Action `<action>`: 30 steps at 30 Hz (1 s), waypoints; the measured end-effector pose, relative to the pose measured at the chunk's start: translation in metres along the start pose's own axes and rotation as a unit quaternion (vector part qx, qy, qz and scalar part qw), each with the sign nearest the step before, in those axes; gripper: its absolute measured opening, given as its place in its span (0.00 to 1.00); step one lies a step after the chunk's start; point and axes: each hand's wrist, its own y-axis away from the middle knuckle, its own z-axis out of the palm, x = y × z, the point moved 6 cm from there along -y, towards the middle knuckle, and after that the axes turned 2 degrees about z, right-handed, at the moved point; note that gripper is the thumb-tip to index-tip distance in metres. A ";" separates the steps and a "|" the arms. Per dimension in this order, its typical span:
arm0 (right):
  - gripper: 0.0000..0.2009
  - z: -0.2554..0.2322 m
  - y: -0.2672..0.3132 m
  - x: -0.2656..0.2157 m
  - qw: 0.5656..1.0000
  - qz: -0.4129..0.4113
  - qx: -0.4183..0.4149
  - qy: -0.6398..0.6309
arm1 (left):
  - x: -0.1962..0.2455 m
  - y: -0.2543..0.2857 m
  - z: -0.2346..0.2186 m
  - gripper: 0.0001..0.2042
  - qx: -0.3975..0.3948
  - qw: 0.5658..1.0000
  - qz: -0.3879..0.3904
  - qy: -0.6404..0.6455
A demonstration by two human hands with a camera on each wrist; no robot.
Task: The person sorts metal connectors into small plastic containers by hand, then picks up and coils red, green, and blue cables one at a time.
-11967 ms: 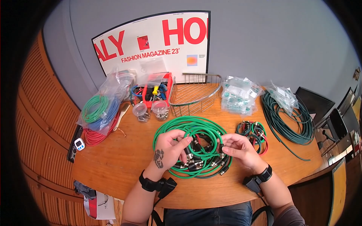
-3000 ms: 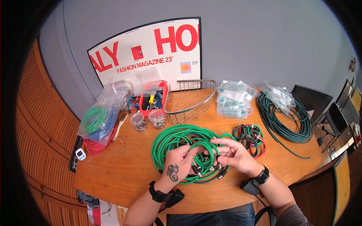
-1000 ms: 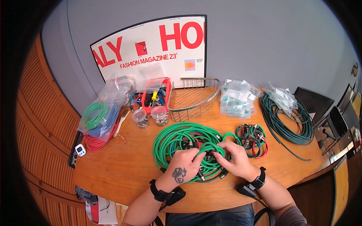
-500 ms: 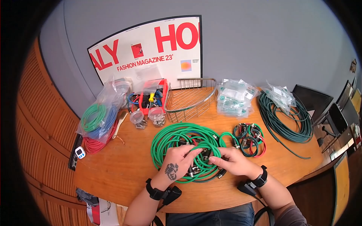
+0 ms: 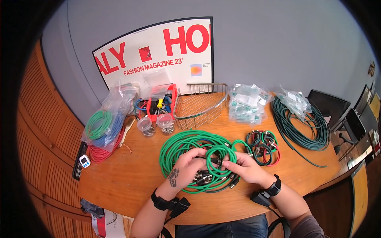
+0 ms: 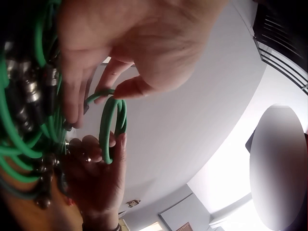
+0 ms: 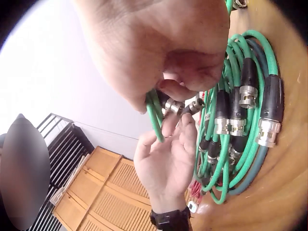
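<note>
Both hands hold a small looped green BNC cable (image 5: 233, 154) over the larger pile of green cables (image 5: 170, 152). My right hand (image 5: 248, 170) grips the coil's right side between thumb and fingers. My left hand (image 5: 188, 170) pinches a stretch of the same cable at the coil's left, as the left wrist view shows. In the right wrist view a metal BNC connector (image 7: 174, 106) pokes out below the right hand, and a second connector (image 7: 196, 104) lies by the left fingertips. Several black-sleeved BNC ends (image 7: 269, 110) lie on the pile.
Right of the pile lie a small green coil (image 5: 235, 146) and a bundle of short mixed cables (image 5: 274, 158). A dark green cable coil (image 5: 278, 119), bagged connectors (image 5: 246, 105), wire basket (image 5: 200, 115), red bin (image 5: 172, 89), lidded tubs (image 5: 164, 121) and bagged cables (image 5: 99, 123) stand behind.
Over the last half second the held coil has turned to face the head camera as the left hand shifted left. Since 12 seconds ago a small green coil has appeared right of the pile.
</note>
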 end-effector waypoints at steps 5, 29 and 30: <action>0.09 0.010 0.000 -0.008 0.999 -0.027 -0.035 0.010 | -0.004 0.001 0.001 0.10 0.031 0.998 0.048 0.028; 0.21 0.006 0.009 -0.038 0.912 -0.102 0.156 0.365 | -0.014 0.001 -0.001 0.10 0.162 0.982 0.086 0.034; 0.21 0.005 0.009 -0.036 0.915 -0.094 0.148 0.364 | -0.015 0.002 -0.001 0.10 0.162 0.983 0.086 0.034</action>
